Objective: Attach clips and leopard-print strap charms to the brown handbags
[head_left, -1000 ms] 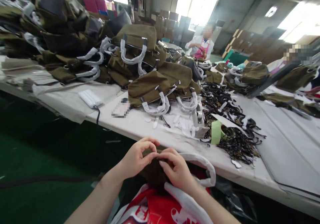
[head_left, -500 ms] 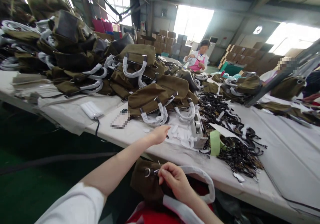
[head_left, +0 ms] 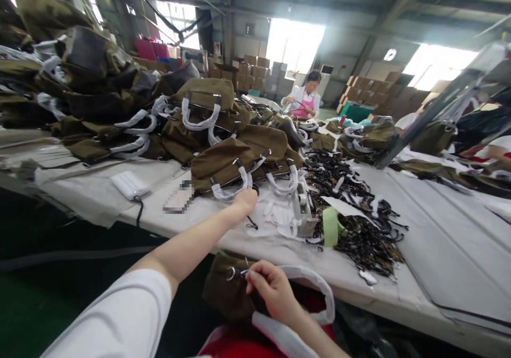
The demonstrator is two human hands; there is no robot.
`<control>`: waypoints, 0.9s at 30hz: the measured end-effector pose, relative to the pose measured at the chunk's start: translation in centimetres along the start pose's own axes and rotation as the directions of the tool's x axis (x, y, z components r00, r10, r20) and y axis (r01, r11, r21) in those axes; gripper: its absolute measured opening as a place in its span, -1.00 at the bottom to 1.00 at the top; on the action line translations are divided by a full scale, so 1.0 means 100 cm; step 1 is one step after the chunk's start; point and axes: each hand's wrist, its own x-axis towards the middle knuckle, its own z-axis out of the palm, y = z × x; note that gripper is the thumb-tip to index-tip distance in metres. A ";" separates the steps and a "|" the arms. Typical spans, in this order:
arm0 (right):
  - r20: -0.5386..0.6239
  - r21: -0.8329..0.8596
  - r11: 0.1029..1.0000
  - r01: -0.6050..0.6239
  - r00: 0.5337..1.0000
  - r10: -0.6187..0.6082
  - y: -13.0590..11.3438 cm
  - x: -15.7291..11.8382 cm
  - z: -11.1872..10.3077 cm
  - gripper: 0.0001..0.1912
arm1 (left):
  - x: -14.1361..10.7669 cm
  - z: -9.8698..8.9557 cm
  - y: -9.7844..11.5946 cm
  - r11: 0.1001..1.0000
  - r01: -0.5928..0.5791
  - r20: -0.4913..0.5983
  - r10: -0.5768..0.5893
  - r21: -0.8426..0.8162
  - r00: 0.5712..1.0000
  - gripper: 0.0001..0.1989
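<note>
An olive fabric bag (head_left: 225, 297) rests at my lap, below the table's edge, with a wrapped white handle (head_left: 319, 278) looping out to the right. My right hand (head_left: 273, 291) is closed in a pinch at the bag's top, beside a metal ring (head_left: 230, 274) and a small fitting. Stretched over the table, my left hand (head_left: 244, 202) has its fingers curled at a small black round piece (head_left: 255, 189), next to the wrapped handles of another olive bag (head_left: 223, 161). Its fingertips are mostly hidden. A thin black cord (head_left: 251, 222) lies just below that hand.
A heap of olive bags (head_left: 99, 102) fills the table's left. Right of my left hand are white strips (head_left: 279, 217), a grey tape dispenser (head_left: 305, 219), a green roll (head_left: 330, 227) and a pile of black straps (head_left: 371, 246). A co-worker in a pink apron (head_left: 305, 107) is across the table.
My left hand has moved farther over the table to the black round piece by the bag handles, uncovering the black cord. My right hand keeps its pinch at the bag. The view has shifted right.
</note>
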 end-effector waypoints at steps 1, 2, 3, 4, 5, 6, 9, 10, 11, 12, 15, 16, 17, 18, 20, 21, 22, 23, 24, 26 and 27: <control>-0.002 0.003 1.000 -0.001 1.000 0.001 0.000 0.000 0.000 -0.57 | -0.004 -0.004 -0.003 1.000 0.019 -0.016 -0.019 -0.003 1.000 -0.70; -0.001 0.007 1.000 -0.007 1.000 0.007 0.000 -0.001 0.000 -0.56 | -0.008 -0.010 -0.006 1.000 0.028 -0.035 -0.028 -0.009 0.999 -0.73; 0.000 0.010 1.000 -0.015 1.000 0.015 0.000 -0.001 0.000 -0.56 | -0.012 -0.015 -0.009 1.000 0.021 -0.055 -0.022 -0.016 0.998 -0.75; 0.000 0.011 1.000 -0.023 1.000 0.023 0.000 -0.002 0.000 -0.57 | -0.016 -0.021 -0.012 1.000 -0.001 -0.076 -0.001 -0.025 0.997 -0.75; 0.000 0.010 1.000 -0.028 1.000 0.028 0.000 -0.003 0.000 -0.57 | -0.021 -0.026 -0.014 0.999 -0.034 -0.096 0.030 -0.033 0.995 -0.73; -0.001 0.007 1.000 -0.030 1.000 0.030 0.000 -0.004 0.000 -0.58 | -0.025 -0.030 -0.015 0.997 -0.071 -0.112 0.066 -0.040 0.991 -0.70; 0.003 -0.003 1.000 -0.029 1.000 0.029 0.000 -0.005 -0.002 -0.61 | -0.040 -0.028 -0.008 0.981 -0.188 -0.115 0.181 -0.048 0.977 -0.65; 0.005 -0.007 1.000 -0.027 1.000 0.027 0.000 -0.005 -0.002 -0.62 | -0.045 -0.022 -0.003 0.973 -0.224 -0.098 0.219 -0.049 0.971 -0.65; 0.007 -0.012 1.000 -0.023 1.000 0.023 0.000 -0.005 -0.002 -0.63 | -0.050 -0.014 0.003 0.965 -0.259 -0.074 0.255 -0.051 0.964 -0.65; 0.007 -0.018 1.000 -0.020 1.000 0.020 -0.001 -0.005 -0.002 -0.63 | -0.055 -0.005 0.009 0.955 -0.290 -0.047 0.288 -0.053 0.956 -0.65; 0.009 -0.035 0.999 -0.016 1.000 0.016 -0.003 -0.005 -0.002 -0.65 | -0.067 0.022 0.025 0.932 -0.355 0.028 0.358 -0.067 0.933 -0.67; 0.011 -0.039 0.999 -0.018 1.000 0.019 -0.003 -0.006 -0.002 -0.65 | -0.070 0.028 0.027 0.928 -0.364 0.044 0.368 -0.076 0.929 -0.68; 0.013 -0.044 0.999 -0.024 1.000 0.024 -0.004 -0.006 -0.003 -0.66 | -0.072 0.031 0.027 0.927 -0.364 0.052 0.369 -0.086 0.928 -0.68; 0.014 -0.051 0.998 -0.031 0.999 0.031 -0.004 -0.007 -0.004 -0.66 | -0.073 0.031 0.023 0.930 -0.354 0.054 0.360 -0.099 0.931 -0.66; 0.013 -0.064 0.997 -0.052 0.999 0.053 -0.004 -0.008 -0.006 -0.67 | -0.075 0.026 0.008 0.945 -0.302 0.044 0.309 -0.126 0.950 -0.61; 0.013 -0.070 0.995 -0.066 0.998 0.067 -0.004 -0.009 -0.007 -0.67 | -0.077 0.022 -0.002 0.955 -0.261 0.041 0.269 -0.138 0.962 -0.63; 0.013 -0.073 0.994 -0.082 0.996 0.084 -0.003 -0.009 -0.009 -0.67 | -0.079 0.018 -0.014 0.965 -0.217 0.044 0.225 -0.146 0.973 -0.68; 0.010 -0.073 0.992 -0.100 0.995 0.101 -0.002 -0.010 -0.010 -0.67 | -0.082 0.016 -0.027 0.974 -0.172 0.056 0.182 -0.150 0.982 -0.73; 0.008 -0.068 0.991 -0.119 0.993 0.119 -0.001 -0.009 -0.011 -0.67 | -0.087 0.015 -0.038 0.980 -0.130 0.074 0.143 -0.151 0.987 -0.76; 0.001 -0.048 0.988 -0.150 0.989 0.150 0.000 -0.008 -0.012 -0.67 | -0.101 0.018 -0.055 0.989 -0.054 0.107 0.069 -0.140 0.992 -0.78; -0.001 -0.035 0.986 -0.162 0.987 0.163 0.001 -0.007 -0.011 -0.67 | -0.110 0.021 -0.059 0.991 -0.021 0.116 0.036 -0.129 0.993 -0.76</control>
